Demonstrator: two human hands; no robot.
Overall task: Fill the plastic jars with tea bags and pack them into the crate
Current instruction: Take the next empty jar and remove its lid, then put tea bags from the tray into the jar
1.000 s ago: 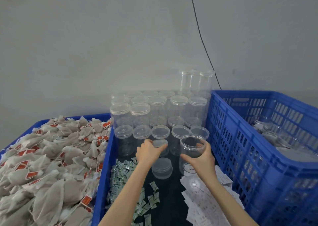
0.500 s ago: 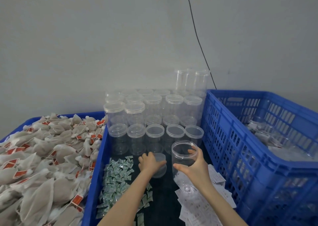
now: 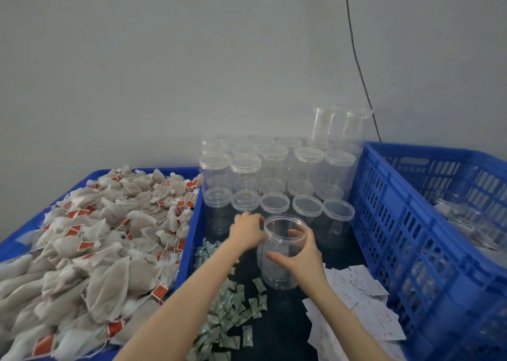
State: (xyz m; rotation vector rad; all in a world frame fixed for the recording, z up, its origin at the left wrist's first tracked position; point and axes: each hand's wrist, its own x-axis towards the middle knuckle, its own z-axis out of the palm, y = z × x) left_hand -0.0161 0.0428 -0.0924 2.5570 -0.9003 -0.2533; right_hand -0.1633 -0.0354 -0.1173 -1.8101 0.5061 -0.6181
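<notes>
Clear plastic jar [image 3: 282,253] stands open and upright on our dark surface [image 3: 277,330]; our right hand [image 3: 304,256] curls round it, while our left hand [image 3: 247,233] touches its side, fingers bent, grip unclear. Crate [image 3: 389,223] sits just right.

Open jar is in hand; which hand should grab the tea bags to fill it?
Left. The left hand is beside the tea bag pile on that side, while the right hand grips the open jar and can keep it steady.
</notes>
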